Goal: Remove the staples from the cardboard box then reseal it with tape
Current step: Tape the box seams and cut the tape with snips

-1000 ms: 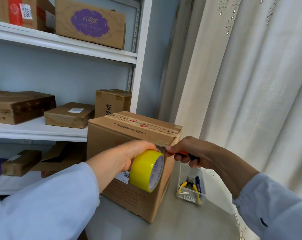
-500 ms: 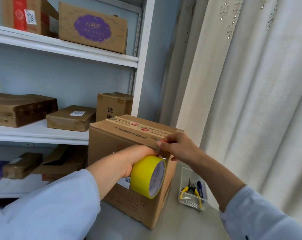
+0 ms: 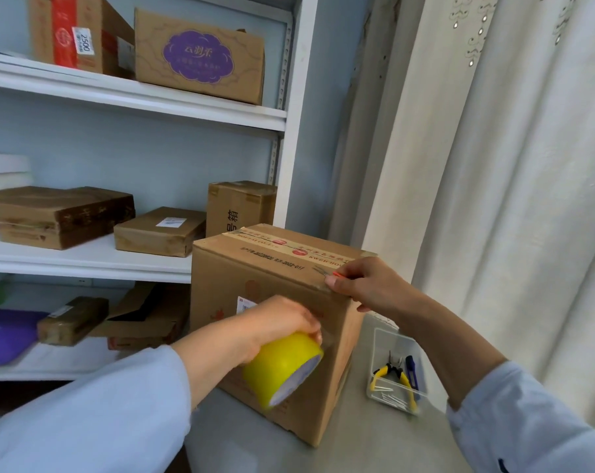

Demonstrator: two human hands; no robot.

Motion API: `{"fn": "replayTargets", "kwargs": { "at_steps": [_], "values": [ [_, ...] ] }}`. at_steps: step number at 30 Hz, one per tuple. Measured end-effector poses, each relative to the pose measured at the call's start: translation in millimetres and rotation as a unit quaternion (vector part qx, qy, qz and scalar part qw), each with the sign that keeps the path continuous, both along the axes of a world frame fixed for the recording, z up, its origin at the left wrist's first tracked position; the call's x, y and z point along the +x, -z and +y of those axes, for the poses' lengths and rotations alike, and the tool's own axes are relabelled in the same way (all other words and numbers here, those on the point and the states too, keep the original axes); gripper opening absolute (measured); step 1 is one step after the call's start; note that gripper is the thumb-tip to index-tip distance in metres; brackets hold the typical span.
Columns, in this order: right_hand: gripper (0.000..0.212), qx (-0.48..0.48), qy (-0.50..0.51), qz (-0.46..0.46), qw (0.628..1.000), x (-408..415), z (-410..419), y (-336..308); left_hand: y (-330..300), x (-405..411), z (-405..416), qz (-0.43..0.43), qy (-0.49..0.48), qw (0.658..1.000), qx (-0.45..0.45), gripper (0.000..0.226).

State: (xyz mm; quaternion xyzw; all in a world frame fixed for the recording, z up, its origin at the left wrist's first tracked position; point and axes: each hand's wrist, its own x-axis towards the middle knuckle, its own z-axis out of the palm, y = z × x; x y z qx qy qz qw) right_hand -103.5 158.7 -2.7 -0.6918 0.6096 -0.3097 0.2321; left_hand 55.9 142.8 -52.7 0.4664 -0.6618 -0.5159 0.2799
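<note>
Reading the cardboard box (image 3: 269, 302) at the counter's (image 3: 357, 438) back-left edge, I make out "KWEICHOW" on its printed top strip and a blurred date code. My left hand (image 3: 282, 322) grips the yellow tape roll (image 3: 282, 368), now lower down the front face. My right hand (image 3: 364, 285), fingers curled, pinches an orange-handled cutter (image 3: 338, 274), thumb pressing the top edge, farther right than before.

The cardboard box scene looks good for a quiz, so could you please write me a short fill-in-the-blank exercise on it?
1. The left hand holds a roll of tape whose colour is ____.
2. The right hand rests on the box's top ____ corner.
3. The pliers lie in a clear ____ beside the box.

Missing words: yellow; right; tray
</note>
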Motion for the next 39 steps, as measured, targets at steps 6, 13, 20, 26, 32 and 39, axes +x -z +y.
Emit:
{"fn": "replayTargets", "kwargs": {
  "at_steps": [6,13,20,26,32,39],
  "values": [
    [0.030,-0.002,0.005,0.027,1.000,1.1,-4.9,-1.2,-1.3,32.9,2.5,-0.083,-0.050,0.975,-0.198,0.021],
    [0.044,-0.033,0.042,0.149,0.987,6.5,-16.4,6.3,-16.0,53.3,-27.5,-0.287,-0.063,0.894,-0.338,0.027],
    [0.029,-0.108,0.069,0.266,0.955,9.6,-17.2,17.1,-0.7,47.2,-28.8,-0.300,-0.106,0.873,-0.370,0.020],
    [0.008,-0.067,0.014,0.133,0.989,-7.6,-22.1,5.0,-2.4,33.9,-19.1,-0.279,-0.130,0.871,-0.383,0.017],
    [0.016,-0.145,0.229,0.192,0.943,-27.5,-26.1,18.1,-24.8,17.8,-5.5,-0.210,-0.069,0.923,-0.316,0.019],
    [0.024,-0.143,0.204,0.120,0.961,-25.6,-44.8,34.2,-32.4,62.4,-9.9,-0.159,-0.113,0.952,-0.236,0.017]
  ]
}}
